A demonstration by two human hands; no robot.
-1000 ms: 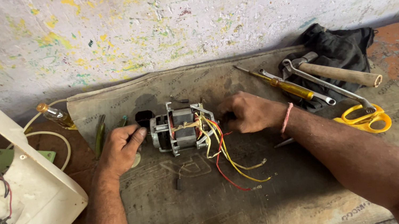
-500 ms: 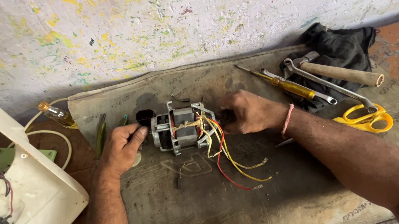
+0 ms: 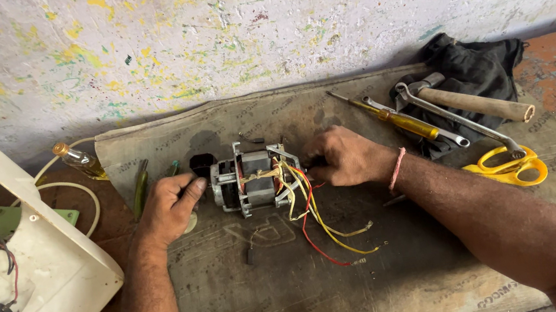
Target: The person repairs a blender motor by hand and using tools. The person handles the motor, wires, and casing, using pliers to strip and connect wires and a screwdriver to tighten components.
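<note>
Metal motor (image 3: 256, 181), left hand (image 3: 170, 210), right hand (image 3: 340, 159)

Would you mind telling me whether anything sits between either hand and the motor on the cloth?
Nothing visible does. The left hand and right hand already touch opposite ends of the motor.

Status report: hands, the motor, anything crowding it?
Left hand and right hand grip opposite ends of the small metal electric motor. Loose yellow and red wires trail beside it.
</note>
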